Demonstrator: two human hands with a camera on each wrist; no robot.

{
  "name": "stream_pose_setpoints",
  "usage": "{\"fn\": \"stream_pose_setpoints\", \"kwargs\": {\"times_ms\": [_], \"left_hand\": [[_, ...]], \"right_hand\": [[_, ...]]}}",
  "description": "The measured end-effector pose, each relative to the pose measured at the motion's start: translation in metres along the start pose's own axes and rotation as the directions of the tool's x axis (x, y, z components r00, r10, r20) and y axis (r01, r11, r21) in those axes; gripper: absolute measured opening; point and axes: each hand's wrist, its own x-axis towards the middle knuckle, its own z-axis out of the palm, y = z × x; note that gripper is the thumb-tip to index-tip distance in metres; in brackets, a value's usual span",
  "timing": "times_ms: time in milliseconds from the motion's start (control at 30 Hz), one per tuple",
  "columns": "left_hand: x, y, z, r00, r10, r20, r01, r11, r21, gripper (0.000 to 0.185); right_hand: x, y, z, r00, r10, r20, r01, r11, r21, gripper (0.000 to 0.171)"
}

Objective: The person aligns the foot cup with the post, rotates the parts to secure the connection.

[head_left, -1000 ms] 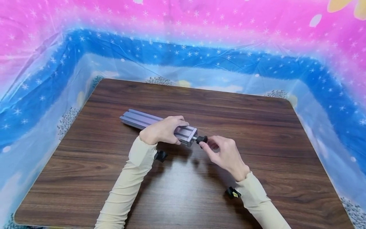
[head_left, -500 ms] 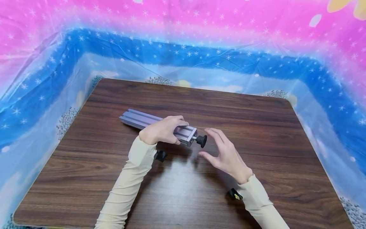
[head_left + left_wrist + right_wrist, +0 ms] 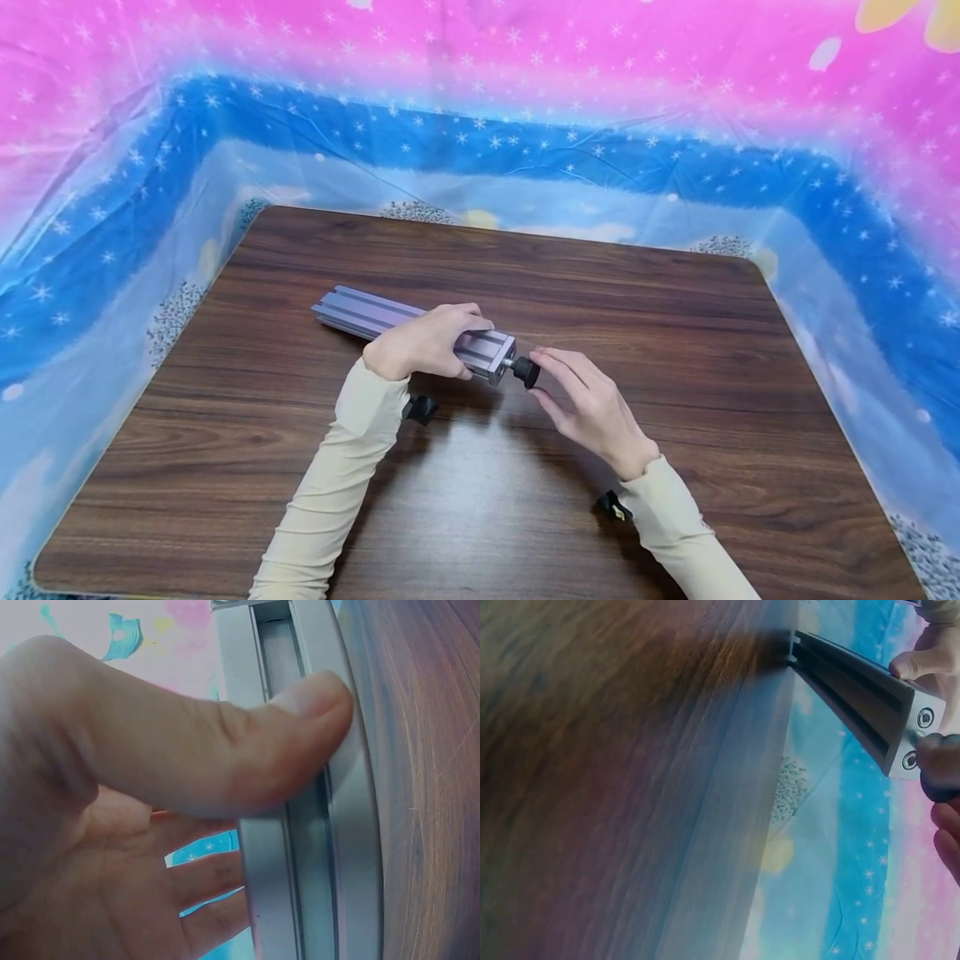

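In the head view my left hand (image 3: 427, 340) grips a silver-grey slotted aluminium profile (image 3: 367, 310) near its right end. The left wrist view shows the thumb (image 3: 247, 754) lying across the slot, with the other fingers behind the bar. A square end plate (image 3: 504, 357) with screws closes that end. From it a short metal rod leads to a round black knob (image 3: 525, 372). My right hand (image 3: 596, 408) pinches the knob between thumb and fingertips. In the right wrist view the thumb partly hides the knob, which is cut off by the frame edge.
The profile lies over a dark wood-grain table (image 3: 675, 333) with rounded corners. A pink and blue patterned cloth (image 3: 480, 150) surrounds the table on its far side and flanks. Black wrist mounts sit below the left cuff (image 3: 422, 408) and right cuff (image 3: 613, 505).
My right hand let go of the knob and opened half a second ago, and its fingers have since closed back onto it. The left hand and the profile have stayed in place.
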Motion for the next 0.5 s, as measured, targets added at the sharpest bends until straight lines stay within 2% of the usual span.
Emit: {"fn": "stream_pose_setpoints", "kwargs": {"times_ms": [267,500], "left_hand": [[0.0000,0.0022,0.0005,1.000,0.008,-0.003,-0.007,1.000,0.017,0.060],[-0.0010,0.0017,0.0002,1.000,0.009,0.000,-0.009,1.000,0.010,0.057]], "right_hand": [[0.0006,0.0003,0.0040,0.995,0.101,-0.016,-0.101,0.993,-0.052,0.044],[0.0035,-0.0022,0.0058,0.980,0.196,-0.018,-0.197,0.980,-0.042,0.043]]}}
